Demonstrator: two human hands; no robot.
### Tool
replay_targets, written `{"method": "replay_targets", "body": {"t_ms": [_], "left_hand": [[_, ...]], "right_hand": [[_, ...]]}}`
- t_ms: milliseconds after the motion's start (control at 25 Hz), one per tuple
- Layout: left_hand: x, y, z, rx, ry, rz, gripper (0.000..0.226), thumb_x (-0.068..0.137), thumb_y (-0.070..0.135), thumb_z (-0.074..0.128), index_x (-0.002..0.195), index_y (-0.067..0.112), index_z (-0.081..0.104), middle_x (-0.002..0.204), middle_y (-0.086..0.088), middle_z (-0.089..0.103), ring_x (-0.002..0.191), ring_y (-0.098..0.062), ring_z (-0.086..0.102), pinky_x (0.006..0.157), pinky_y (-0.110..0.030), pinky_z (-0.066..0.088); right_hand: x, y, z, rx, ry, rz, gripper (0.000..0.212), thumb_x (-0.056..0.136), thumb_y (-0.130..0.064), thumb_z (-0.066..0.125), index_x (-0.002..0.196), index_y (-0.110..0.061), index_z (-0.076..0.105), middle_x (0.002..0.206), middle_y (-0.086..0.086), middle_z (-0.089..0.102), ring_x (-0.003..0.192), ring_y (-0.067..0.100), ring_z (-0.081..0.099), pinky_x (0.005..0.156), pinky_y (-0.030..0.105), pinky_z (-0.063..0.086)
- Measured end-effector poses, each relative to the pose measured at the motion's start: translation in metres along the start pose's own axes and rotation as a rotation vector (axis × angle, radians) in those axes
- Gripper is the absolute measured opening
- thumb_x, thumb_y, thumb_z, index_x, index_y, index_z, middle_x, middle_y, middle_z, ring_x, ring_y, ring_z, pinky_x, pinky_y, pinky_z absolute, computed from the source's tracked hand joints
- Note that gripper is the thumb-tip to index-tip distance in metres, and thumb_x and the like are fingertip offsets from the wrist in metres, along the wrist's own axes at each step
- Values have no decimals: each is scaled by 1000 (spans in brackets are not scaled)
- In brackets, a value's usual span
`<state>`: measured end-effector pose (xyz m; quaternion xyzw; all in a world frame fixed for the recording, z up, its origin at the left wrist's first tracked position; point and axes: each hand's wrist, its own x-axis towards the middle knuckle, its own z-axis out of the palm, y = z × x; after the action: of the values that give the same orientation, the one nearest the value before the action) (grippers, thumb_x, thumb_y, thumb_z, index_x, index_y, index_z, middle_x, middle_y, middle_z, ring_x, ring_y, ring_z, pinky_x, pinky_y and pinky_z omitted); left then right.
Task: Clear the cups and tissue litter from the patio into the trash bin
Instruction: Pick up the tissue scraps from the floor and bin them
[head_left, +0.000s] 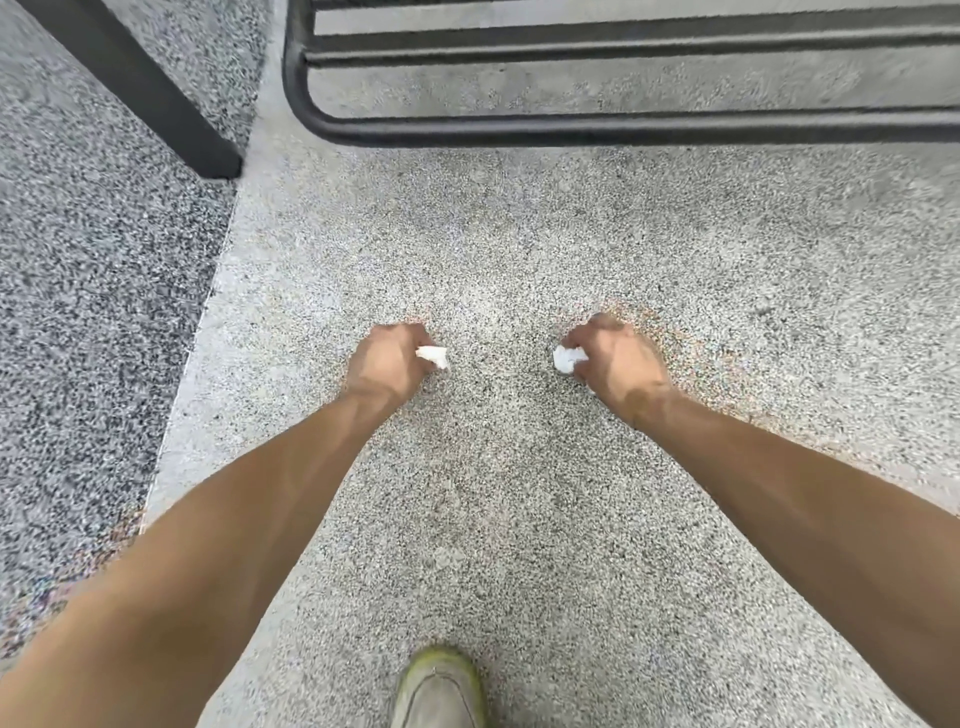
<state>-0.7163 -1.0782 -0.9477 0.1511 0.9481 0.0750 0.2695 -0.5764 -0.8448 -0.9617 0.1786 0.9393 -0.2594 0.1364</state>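
I have my left hand (387, 364) fisted round one crumpled tissue (434, 356) and my right hand (615, 361) fisted round another tissue wad (567, 358), both held out over the pebbled floor (519, 234). No trash bin shows, so I judge I should keep both grips tight and carry steadily, so neither wad drops

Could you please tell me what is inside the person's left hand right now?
A crumpled white tissue sticks out of the curled left hand. The fingers cover the rest, so how much tissue is inside, or whether anything else is, cannot be seen.
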Motion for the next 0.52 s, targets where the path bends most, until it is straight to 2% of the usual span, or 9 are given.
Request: {"method": "replay_targets", "body": {"t_ms": [120,200,280,360,440,520], "left_hand": [[-5,1,3,60,49,0,17,86,27,71,102,34,70,95,3,66,70,-8,64,44,-21,44],[-11,2,1,88,70,8,14,85,31,73,99,34,71,95,4,58,73,-9,60,45,-21,42],[-23,9,-7,-1,68,13,16,82,35,74,96,31,70,92,5,54,71,-11,58,47,-23,42],[-47,21,-25,-114,97,31,20,84,32,72,102,25,72,90,6,54,66,-11,59,47,-27,45],[-71,40,-48,-129,130,120,23,90,29,66,110,19,70,94,3,54,67,-14,59,53,-32,52],[-101,62,-85,-107,159,211,24,93,30,62,112,16,68,95,1,51,68,-14,56,55,-28,49]], "right_hand": [[-8,0,1,58,16,36,24,87,-8,65,108,-19,65,107,4,62,86,20,63,75,35,57],[-15,0,-4,141,19,103,21,87,-12,66,107,-20,66,104,1,62,82,18,64,70,34,58],[-29,-2,-20,196,52,130,21,87,-13,66,106,-20,67,105,1,63,80,17,65,65,34,58],[-52,-11,-48,215,95,103,19,86,-15,67,104,-21,67,105,1,65,80,17,65,67,34,58],[-79,-23,-83,211,152,81,19,87,-17,67,105,-22,67,106,1,65,79,16,65,68,34,58],[-113,-40,-131,173,205,65,19,87,-20,67,106,-23,66,108,-1,65,79,15,64,69,34,58]]}}
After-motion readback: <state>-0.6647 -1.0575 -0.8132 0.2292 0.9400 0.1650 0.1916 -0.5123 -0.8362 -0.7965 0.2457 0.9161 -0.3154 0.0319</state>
